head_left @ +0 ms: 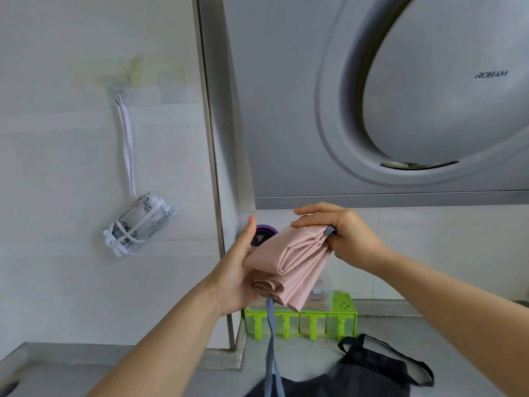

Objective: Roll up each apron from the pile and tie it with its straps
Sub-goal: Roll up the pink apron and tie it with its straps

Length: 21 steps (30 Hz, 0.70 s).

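We see a pink apron point(289, 265) held up in the air, in front of the wall and above the worktop point(315, 353). It is folded into a thick, loose roll with many layers showing at its edge.

The left hand point(237, 270) is open. Its fingers point up and are straight, and its palm rests flat against the left end of the pink apron. The right hand point(337, 233) grips the other end. Its fingers lie over the top of the cloth and the rest of the hand curls under it. A small bit of blue cloth peeks out by the fingers there.

A long blue strap point(270, 339) hangs down from the bottom of the pink apron, past the edge of the picture.

Below, on the worktop, lies a dark apron point(372, 373), spread out with its black strap in a loop.

On the wall to the left hangs a white apron point(137, 224) with little drawings on it. It is rolled up and tied round with its white straps, and one strap goes up to a hook point(123, 93).

Behind the hands sits a green box point(300, 319) with clear drawers, close to the corner. A purple thing point(266, 232) shows just behind the pink apron, but we cannot tell what it is. A big grey cooker hood point(429, 96) fills the top right.
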Motion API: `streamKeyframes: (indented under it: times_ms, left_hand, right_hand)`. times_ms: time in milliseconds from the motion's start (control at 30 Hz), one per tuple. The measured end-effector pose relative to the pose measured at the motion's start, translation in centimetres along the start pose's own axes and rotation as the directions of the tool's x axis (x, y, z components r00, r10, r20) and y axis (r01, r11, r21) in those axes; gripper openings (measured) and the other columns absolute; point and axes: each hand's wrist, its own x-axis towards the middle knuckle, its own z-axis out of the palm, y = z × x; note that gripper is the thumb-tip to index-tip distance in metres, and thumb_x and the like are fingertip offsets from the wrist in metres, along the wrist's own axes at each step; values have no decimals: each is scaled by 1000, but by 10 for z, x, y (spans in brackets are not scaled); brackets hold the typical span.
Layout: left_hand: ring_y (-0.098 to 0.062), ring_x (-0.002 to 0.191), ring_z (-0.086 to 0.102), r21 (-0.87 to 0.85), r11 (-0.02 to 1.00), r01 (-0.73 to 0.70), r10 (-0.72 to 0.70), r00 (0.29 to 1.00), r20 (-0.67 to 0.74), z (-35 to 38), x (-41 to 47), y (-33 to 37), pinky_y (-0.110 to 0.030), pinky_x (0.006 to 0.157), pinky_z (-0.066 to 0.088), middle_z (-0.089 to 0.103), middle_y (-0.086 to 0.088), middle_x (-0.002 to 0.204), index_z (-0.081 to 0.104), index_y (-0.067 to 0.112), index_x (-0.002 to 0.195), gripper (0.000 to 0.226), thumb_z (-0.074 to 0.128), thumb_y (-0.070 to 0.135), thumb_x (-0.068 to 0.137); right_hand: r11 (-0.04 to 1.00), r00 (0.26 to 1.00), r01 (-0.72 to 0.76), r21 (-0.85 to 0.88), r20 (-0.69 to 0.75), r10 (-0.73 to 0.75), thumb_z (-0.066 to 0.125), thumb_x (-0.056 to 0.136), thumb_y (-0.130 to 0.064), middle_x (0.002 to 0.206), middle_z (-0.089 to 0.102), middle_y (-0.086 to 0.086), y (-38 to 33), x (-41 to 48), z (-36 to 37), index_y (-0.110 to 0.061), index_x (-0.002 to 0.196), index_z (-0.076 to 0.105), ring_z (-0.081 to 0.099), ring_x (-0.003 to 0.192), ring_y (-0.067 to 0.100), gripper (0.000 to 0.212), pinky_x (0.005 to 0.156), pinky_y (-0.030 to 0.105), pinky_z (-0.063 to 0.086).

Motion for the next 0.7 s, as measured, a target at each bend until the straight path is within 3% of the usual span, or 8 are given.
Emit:
streamKeyframes:
  times_ms: [67, 167, 300, 400, 467, 567, 633, 700]
  left_hand:
    - [-18, 68, 63, 39, 999, 24, -25, 1000, 14, -4, -2, 3, -26, 60, 50, 65, -8, 82, 74, 7, 88, 64, 52, 67, 77]
    - [-15, 66, 65, 135, 991, 12, -15, 1000, 27, -3, -4, 3, -26, 59, 54, 67, -7, 80, 78, 10, 79, 31, 70, 39, 73]
    - [-15, 70, 67, 233, 971, -50, 40, 998, 48, 1, -8, 0, -25, 56, 53, 69, -9, 85, 67, 4, 104, 29, 70, 21, 81]
    - [-14, 74, 67, 303, 948, -95, 88, 995, 38, 4, -9, -1, -24, 59, 53, 71, -7, 88, 64, 7, 110, 36, 61, 21, 77]
    - [-13, 76, 68, 368, 921, -127, 120, 992, 43, 2, -9, -2, -23, 62, 53, 71, -4, 89, 63, 10, 111, 28, 58, 17, 85]
    - [-13, 90, 68, 572, 796, -200, 232, 973, 18, -1, -10, -1, -30, 82, 54, 71, 1, 99, 60, 22, 113, 21, 51, 14, 96]
    - [-13, 104, 63, 702, 677, -221, 279, 960, 34, 0, -10, 1, -39, 98, 48, 67, 7, 109, 54, 31, 121, 26, 50, 18, 98]
    - [-7, 114, 57, 741, 627, -241, 285, 956, 70, 4, -9, 0, -36, 103, 44, 60, 12, 120, 41, 34, 133, 37, 47, 19, 99]
  right_hand:
    - [1000, 1000, 10, -19, -14, -10, 30, 57, 30, 115, 53, -18, 2, 1, 2, -32, 104, 66, 50, 109, 1, 86, 84, 2, 38]
    - [1000, 999, -19, -15, -50, 19, 30, 59, 31, 114, 53, -18, 2, 2, 5, -30, 103, 68, 51, 107, 0, 84, 87, 2, 36]
    - [970, 982, -148, 191, -87, 167, 26, 64, 31, 118, 55, -15, -5, 4, 7, -29, 94, 69, 50, 109, -5, 80, 79, 5, 43]
    - [914, 958, -251, 320, -53, 282, 26, 71, 29, 114, 62, -3, -7, 6, 9, -25, 98, 69, 57, 103, 8, 74, 72, 9, 47]
    - [774, 920, -377, 508, 110, 376, 35, 81, 22, 105, 66, 4, -5, 9, 1, -22, 111, 65, 60, 94, 19, 61, 70, 18, 52]
    - [411, 831, -555, 723, 457, 318, 62, 70, -3, 102, 64, 9, -6, 8, -19, -15, 121, 60, 61, 91, 24, 53, 84, 35, 54]
    - [374, 797, -604, 704, 521, 306, 81, 61, -29, 93, 65, 9, -12, 9, -21, -12, 104, 67, 63, 86, 23, 48, 86, 39, 53]
    - [419, 783, -614, 669, 450, 429, 75, 72, -41, 72, 64, 5, -20, 12, -11, -10, 86, 65, 63, 64, 16, 36, 67, 28, 55]
